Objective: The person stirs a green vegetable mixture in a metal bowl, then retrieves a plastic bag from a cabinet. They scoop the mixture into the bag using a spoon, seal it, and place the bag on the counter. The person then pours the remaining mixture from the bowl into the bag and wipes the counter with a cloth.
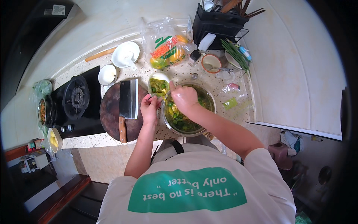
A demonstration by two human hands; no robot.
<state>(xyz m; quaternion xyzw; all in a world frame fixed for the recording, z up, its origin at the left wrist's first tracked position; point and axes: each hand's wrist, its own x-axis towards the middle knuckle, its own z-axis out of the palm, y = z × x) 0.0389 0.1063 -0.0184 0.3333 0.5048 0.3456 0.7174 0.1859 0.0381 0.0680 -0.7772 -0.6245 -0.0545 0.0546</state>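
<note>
A clear container [158, 89] of green pieces in a yellow-green mixture is tilted over the left rim of a steel bowl [214, 107]. My left hand [149, 109] grips its lower edge. My right hand [185, 96] reaches across the bowl to the container's right side, fingers curled round what looks like the handle of a white spoon [160, 76]; its fingertips are hidden. More of the green pieces in yellowish liquid [180, 119] lie in the bowl below. Left of my left hand, a cleaver [128, 99] with a wooden handle rests on a round chopping board [110, 112].
A gas hob [77, 96] stands at the left. Behind are white bowls [125, 53] [107, 75], a plastic bag of fruit [167, 53] and a black utensil rack [218, 23]. A mug [211, 63] with a spoon, spring onions [236, 54] and plastic wrappers [230, 103] lie at the right.
</note>
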